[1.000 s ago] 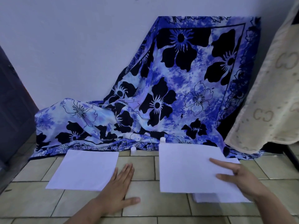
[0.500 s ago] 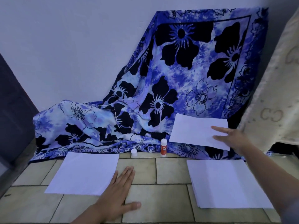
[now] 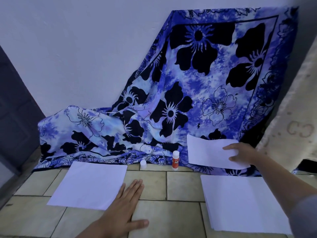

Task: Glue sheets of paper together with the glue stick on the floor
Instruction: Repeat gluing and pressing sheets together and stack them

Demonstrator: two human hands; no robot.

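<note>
My left grip [image 3: 123, 210] is lying flat on the tiled floor [image 3: 181, 184], nearest to me, with the fingers straight and together and the thumb out to the side. It is holding nothing. Its outer edge is sitting right at the right edge of a single white sheet [image 3: 89, 184], which is lying flat on the tiles to the left. I cannot tell whether it is pressing on the paper.

To the right, a stack of white paper [image 3: 240, 200] is lying on the floor, well apart from the single sheet.

Past the stack, my right grip [image 3: 243, 154] is pinching the right end of a loose sheet [image 3: 209, 152], fingers on top and thumb at the near edge. This sheet is hanging over the lower edge of the cloth, off the tiles.

The glue stick [image 3: 175, 160], red with a white top, is standing upright where the tiles meet the cloth, between the two paper areas. A small white cap [image 3: 143, 164] is standing just to its left, apart from it.

Behind everything, a blue floral cloth [image 3: 188, 93] is draping down the white wall [image 3: 85, 48]. A beige textile [image 3: 291, 117] is hanging at far right and a dark panel [image 3: 13, 109] is showing at far left.
</note>
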